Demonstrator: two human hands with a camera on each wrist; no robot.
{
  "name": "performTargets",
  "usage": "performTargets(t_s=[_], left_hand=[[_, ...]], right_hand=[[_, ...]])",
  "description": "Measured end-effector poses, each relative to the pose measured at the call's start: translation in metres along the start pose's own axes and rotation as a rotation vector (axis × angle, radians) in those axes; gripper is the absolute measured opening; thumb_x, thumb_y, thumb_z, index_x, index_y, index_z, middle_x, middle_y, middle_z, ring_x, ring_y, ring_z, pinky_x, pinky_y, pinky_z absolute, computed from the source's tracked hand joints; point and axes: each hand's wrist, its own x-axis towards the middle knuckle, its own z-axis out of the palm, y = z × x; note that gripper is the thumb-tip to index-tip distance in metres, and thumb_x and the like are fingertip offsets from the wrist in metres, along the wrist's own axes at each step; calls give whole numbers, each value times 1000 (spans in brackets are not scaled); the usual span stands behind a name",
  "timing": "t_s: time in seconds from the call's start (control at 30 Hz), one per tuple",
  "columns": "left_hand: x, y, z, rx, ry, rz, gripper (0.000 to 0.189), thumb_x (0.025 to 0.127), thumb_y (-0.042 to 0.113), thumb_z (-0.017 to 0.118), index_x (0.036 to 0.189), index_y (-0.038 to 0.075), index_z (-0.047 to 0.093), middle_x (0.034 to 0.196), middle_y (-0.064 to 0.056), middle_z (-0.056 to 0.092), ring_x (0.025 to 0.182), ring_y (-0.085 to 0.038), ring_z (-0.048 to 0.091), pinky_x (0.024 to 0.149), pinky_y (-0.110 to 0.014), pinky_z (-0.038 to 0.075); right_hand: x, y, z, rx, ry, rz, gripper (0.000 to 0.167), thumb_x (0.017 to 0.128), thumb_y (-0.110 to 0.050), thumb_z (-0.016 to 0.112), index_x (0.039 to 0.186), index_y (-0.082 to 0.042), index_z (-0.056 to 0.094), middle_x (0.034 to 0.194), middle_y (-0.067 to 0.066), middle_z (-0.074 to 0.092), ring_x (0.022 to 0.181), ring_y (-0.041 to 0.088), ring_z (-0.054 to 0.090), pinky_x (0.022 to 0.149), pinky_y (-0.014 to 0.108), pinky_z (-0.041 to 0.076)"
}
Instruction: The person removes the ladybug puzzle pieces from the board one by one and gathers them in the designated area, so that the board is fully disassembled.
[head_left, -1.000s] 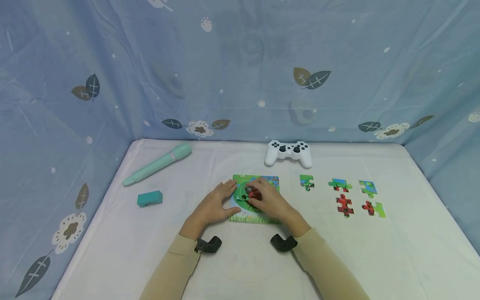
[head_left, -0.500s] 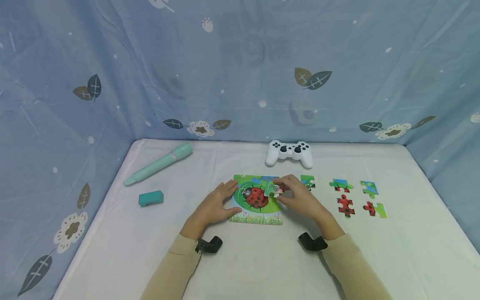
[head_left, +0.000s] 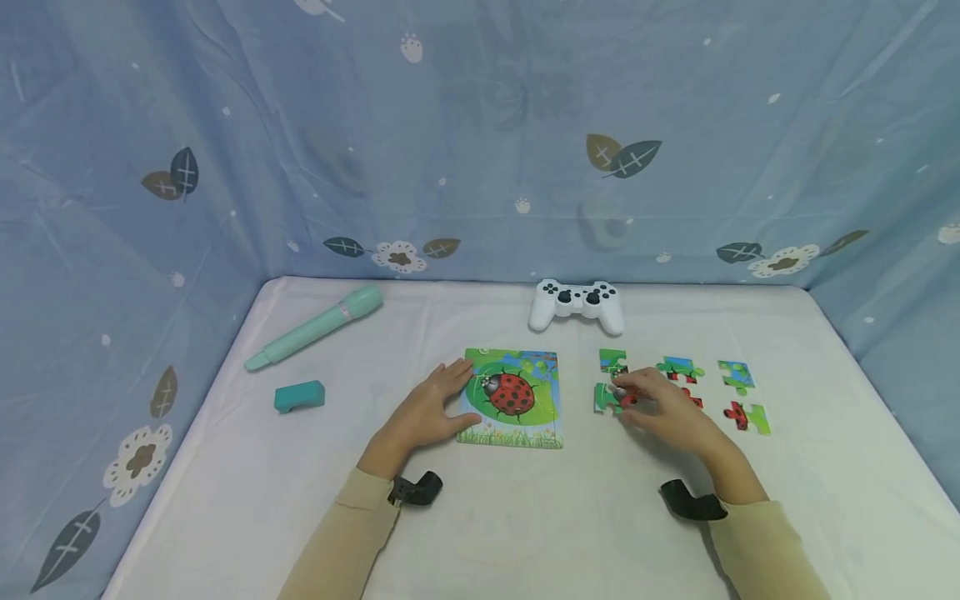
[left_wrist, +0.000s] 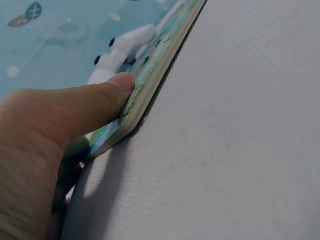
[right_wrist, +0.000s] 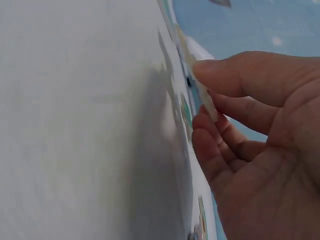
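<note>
My right hand [head_left: 678, 421] pinches a green and red jigsaw puzzle piece [head_left: 606, 398] between thumb and fingertips, low over the table just right of the board. Seen edge-on in the right wrist view, this piece [right_wrist: 207, 102] sits between thumb and fingers. A square ladybug puzzle board [head_left: 510, 429] lies flat at mid-table. My left hand [head_left: 423, 417] rests at its left side, fingers extended along the edge. In the left wrist view the straight thumb [left_wrist: 107, 97] lies on the board's face beside its thick edge [left_wrist: 140, 107].
Several loose puzzle pieces lie to the right, among them a green one [head_left: 611, 358], a blue one [head_left: 737, 375] and a red-green one [head_left: 757, 418]. A white game controller [head_left: 576, 304], a mint microphone-shaped object [head_left: 315, 327] and a teal block [head_left: 300, 396] surround the board.
My right hand has carried the puzzle piece rightward from over the board to beside the loose pieces, uncovering the board's ladybug picture. My left hand stays at the board's left side.
</note>
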Motion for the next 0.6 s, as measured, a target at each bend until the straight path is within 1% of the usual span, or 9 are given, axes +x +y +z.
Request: performTargets(t_s=[0.13, 0.2, 0.3, 0.47, 0.53, 0.6], left_hand=[[-1, 0, 0, 0, -2, -6, 82, 81, 50, 69, 144, 6, 40, 153, -7, 33, 143, -28, 27, 118, -45, 23], [-1, 0, 0, 1, 0, -8, 82, 81, 50, 69, 144, 6, 40, 152, -7, 34, 143, -29, 27, 118, -45, 23], [-1, 0, 0, 0, 2, -3, 82, 81, 49, 69, 144, 6, 40, 152, -7, 34, 143, -29, 27, 119, -44, 23], [-1, 0, 0, -1, 5, 9, 82, 81, 49, 69, 144, 5, 40, 152, -8, 35, 142, -29, 28, 119, -44, 22], [-1, 0, 0, 3, 5, 11, 82, 81, 49, 69, 144, 5, 40, 152, -8, 34, 142, -28, 28, 119, -43, 22], [0, 0, 0, 6, 5, 11, 82, 81, 49, 69, 144, 5, 40, 152, -7, 34, 142, -27, 28, 119, -43, 21]], right_hand=[[-5, 9, -1, -15, 8, -19, 39, 86, -11, 69, 123, -7, 59, 112, 5, 56, 103, 24, 59, 87, 34, 51], [-6, 12, 0, -28, 11, -30, 37, 86, -11, 69, 122, -8, 60, 112, 4, 55, 102, 22, 58, 86, 32, 51], [-6, 12, 1, -49, 12, -42, 37, 86, -10, 68, 123, -7, 60, 114, 6, 54, 105, 24, 56, 88, 37, 49], [-6, 11, 1, -89, 8, -40, 40, 85, -6, 68, 125, -5, 59, 118, 11, 53, 110, 29, 52, 91, 50, 45], [-6, 12, 1, -97, 9, -37, 41, 85, -6, 68, 125, -4, 59, 118, 11, 53, 110, 30, 52, 91, 52, 45], [-7, 12, 2, -96, 9, -34, 42, 85, -7, 68, 126, -3, 58, 118, 11, 53, 110, 30, 52, 92, 51, 45]])
